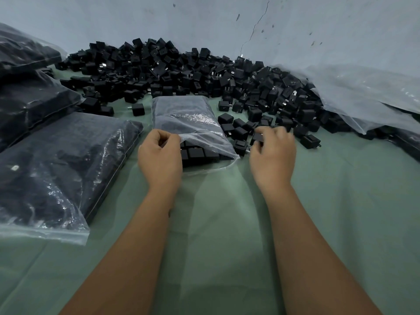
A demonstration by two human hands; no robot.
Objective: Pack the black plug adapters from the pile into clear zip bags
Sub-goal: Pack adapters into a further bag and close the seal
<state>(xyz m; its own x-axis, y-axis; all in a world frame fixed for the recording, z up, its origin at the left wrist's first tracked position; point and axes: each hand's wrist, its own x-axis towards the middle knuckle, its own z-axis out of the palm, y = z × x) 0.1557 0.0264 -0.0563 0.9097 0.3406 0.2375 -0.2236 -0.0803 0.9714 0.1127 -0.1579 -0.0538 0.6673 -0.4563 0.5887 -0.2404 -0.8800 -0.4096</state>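
Dim, even light; wide-angle bending at the edges.
Glare was caught on the filled bags (56, 169) left of the left hand (160, 155); the right hand (272, 153) was motion-blurred.

Zip bag (181, 114) before the pile (181, 71) (filled bags (56, 164) left).

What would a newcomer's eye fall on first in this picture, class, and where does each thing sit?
First, the great pile of black plug adapters heaped against the far wall. Next, at the centre, the left hand pinching open the mouth of a clear zip bag already part-filled with adapters, while the right hand picks up a loose adapter beside it. Filled bags lie stacked at the left.
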